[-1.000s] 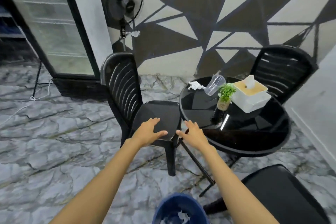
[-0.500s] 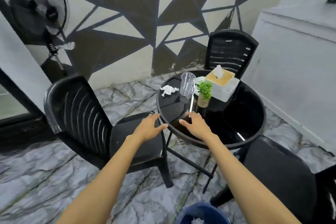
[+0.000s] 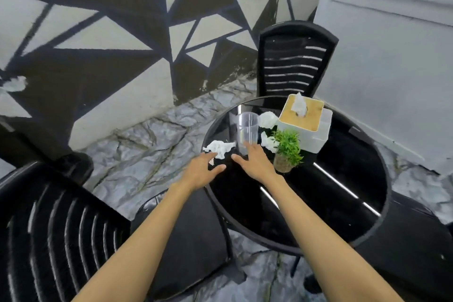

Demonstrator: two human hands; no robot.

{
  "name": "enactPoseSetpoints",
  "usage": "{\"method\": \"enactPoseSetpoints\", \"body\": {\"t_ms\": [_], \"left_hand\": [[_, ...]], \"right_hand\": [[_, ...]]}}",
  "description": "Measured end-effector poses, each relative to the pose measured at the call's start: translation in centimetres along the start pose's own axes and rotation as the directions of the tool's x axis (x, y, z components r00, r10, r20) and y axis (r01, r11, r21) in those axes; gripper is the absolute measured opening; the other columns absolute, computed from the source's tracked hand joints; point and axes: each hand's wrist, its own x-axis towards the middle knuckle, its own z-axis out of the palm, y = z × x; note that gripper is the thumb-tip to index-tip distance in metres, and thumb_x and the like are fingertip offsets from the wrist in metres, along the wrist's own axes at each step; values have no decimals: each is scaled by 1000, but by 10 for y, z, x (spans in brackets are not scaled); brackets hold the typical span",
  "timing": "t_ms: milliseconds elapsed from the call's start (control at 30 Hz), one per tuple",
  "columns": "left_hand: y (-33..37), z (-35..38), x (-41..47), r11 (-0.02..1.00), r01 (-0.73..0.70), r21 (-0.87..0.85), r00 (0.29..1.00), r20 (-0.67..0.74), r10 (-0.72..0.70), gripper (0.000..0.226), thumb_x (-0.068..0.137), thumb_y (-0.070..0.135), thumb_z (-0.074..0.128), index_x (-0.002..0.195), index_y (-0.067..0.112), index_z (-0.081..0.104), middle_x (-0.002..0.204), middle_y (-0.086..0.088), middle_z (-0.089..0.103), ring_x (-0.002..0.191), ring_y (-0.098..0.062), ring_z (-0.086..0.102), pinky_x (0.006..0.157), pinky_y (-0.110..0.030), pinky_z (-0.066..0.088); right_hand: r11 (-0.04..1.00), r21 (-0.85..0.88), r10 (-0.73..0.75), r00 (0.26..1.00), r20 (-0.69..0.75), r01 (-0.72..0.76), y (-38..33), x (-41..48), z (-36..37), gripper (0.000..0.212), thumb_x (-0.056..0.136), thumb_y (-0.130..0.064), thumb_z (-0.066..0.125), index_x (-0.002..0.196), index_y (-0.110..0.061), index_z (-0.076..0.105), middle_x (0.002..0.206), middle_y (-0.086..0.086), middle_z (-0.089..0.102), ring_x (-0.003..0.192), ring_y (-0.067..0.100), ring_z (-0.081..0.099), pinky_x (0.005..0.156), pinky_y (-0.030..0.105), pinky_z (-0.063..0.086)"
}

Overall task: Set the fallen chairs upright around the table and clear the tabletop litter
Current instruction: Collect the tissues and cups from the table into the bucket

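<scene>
A round black glass table (image 3: 343, 216) carries litter: a crumpled white tissue (image 3: 220, 147) at its left edge, two more tissue wads (image 3: 268, 119) (image 3: 267, 141) and a clear plastic cup (image 3: 247, 130) standing upright. My left hand (image 3: 202, 171) hovers open just below the left tissue, fingertips almost on it. Beside it, my right hand (image 3: 255, 163) is open with its fingertips at the base of the cup. Three black chairs stand upright: one at the left (image 3: 61, 228), one behind the table (image 3: 294, 56), one at the lower right (image 3: 416, 252).
A white tissue box (image 3: 306, 127) with a wooden lid and a small potted green plant (image 3: 286, 149) sit on the table right of the cup. A painted wall runs behind, a grey counter wall (image 3: 392, 68) to the right. Marble floor lies to the left.
I have stepped closer and the view has swung right. Both hands moved forward from the table's near edge to the tissue and the cup.
</scene>
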Motion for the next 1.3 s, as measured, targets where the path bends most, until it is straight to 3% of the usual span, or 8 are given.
{"method": "enactPoseSetpoints", "body": {"t_ms": [133, 233, 367, 467, 600, 800, 1067, 1300], "left_hand": [[-7, 3, 52, 998, -53, -21, 998, 23, 54, 55, 91, 35, 54, 139, 13, 40, 147, -7, 41, 134, -23, 40, 107, -30, 29], [-14, 9, 85, 990, -120, -71, 992, 38, 123, 54, 89, 27, 59, 138, 13, 41, 145, -8, 43, 132, -23, 40, 99, -19, 28], [-31, 17, 122, 984, -169, -57, 977, 123, 175, 66, 86, 28, 63, 143, 16, 33, 155, -6, 25, 145, -20, 16, 114, -30, 16], [-49, 25, 145, 983, -182, -7, 961, 210, 179, 74, 81, 28, 68, 144, 20, 31, 157, -4, 17, 147, -20, 7, 117, -35, 11], [-64, 33, 159, 972, -228, 55, 949, 236, 210, 65, 79, 11, 69, 138, 17, 43, 154, -6, 28, 144, -22, 21, 115, -28, 16], [-62, 28, 148, 957, -290, 14, 955, 73, 288, 37, 77, 3, 68, 113, 11, 66, 124, -12, 60, 116, -26, 53, 97, -23, 34], [-36, 13, 82, 969, -242, -38, 968, 54, 244, 30, 78, 14, 69, 108, 10, 68, 109, -13, 69, 98, -21, 60, 81, -22, 39], [1, 47, -25, 980, -163, -110, 968, 175, 181, 31, 79, 18, 70, 109, 11, 67, 114, -10, 67, 112, -22, 58, 96, -31, 42]], "right_hand": [[998, -9, 66, 992, -104, -68, 1, 39, 10, 74, 88, -48, 53, 146, -13, 23, 152, 16, 25, 139, 31, 25, 112, 44, 27], [983, 82, 177, 965, -196, -163, 0, 59, 22, 86, 87, -47, 56, 150, -14, 9, 158, 14, 10, 145, 31, 12, 116, 44, 22], [957, 116, 288, 919, -270, -266, 6, 80, 38, 94, 84, -50, 60, 149, -11, 6, 157, 16, 16, 143, 33, 20, 114, 46, 26], [927, 160, 373, 866, -334, -338, 11, 86, 47, 93, 83, -49, 62, 149, -13, 8, 156, 13, 19, 141, 32, 23, 112, 44, 30], [915, 218, 400, 830, -388, -339, 17, 84, 53, 78, 87, -32, 61, 149, -19, 15, 145, 13, 35, 131, 30, 35, 101, 40, 38], [917, 290, 378, 834, -403, -275, 5, 61, 53, 77, 87, -31, 60, 149, -22, 16, 139, 11, 41, 125, 28, 41, 96, 36, 38], [880, 363, 424, 850, -314, -305, 8, -34, 47, 89, 79, -37, 68, 149, -23, 15, 144, 8, 43, 130, 27, 44, 101, 43, 42], [776, 542, 527, 804, -273, -324, 29, -215, 57, 86, 80, -37, 70, 147, -22, 18, 143, 0, 42, 125, 20, 46, 98, 30, 39]]}}
